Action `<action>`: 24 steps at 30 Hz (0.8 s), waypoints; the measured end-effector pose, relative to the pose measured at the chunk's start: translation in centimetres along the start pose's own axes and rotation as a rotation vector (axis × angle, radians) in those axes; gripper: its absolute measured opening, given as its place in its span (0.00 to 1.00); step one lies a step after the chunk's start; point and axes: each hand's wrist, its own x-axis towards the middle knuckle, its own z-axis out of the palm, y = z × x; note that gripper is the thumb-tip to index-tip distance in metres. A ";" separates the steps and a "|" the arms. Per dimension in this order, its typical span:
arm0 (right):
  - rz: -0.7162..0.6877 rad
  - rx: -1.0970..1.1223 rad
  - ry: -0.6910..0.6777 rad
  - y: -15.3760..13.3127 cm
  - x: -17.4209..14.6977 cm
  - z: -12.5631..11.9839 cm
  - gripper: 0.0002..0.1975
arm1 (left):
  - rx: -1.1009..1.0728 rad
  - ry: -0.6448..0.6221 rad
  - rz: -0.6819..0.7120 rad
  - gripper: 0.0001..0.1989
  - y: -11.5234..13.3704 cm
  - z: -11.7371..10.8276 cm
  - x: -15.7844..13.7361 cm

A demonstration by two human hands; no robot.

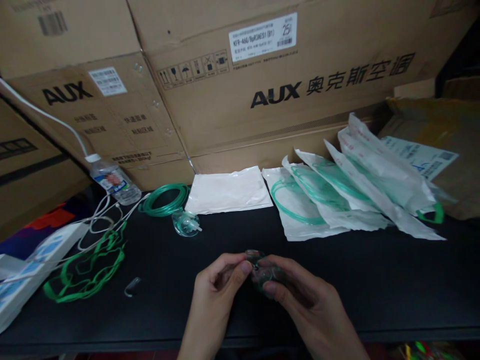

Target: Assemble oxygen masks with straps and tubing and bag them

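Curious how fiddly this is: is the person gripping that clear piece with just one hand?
No, the left hand and the right hand both hold the clear piece.

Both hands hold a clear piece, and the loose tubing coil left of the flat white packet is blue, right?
Wrong colour: the head view shows the loose tubing coil is green. The left hand and right hand do hold a clear piece.

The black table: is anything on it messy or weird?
Yes, a bit. On the left, the green straps lie in a loose tangle, while the green tube is neatly coiled. A small clear bent piece lies alone near them. I see no spill.
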 end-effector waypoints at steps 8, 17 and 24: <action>0.004 0.039 0.026 0.1 0.0 0.2 0.12 | 0.051 0.014 0.006 0.14 -0.6 -0.5 0.0; -0.012 -0.003 0.077 0.5 0.2 0.7 0.12 | 0.009 0.027 -0.012 0.15 -0.2 -0.1 0.0; 0.000 0.013 0.070 -0.3 0.5 0.9 0.14 | -0.022 -0.015 -0.003 0.13 -0.3 -0.2 0.0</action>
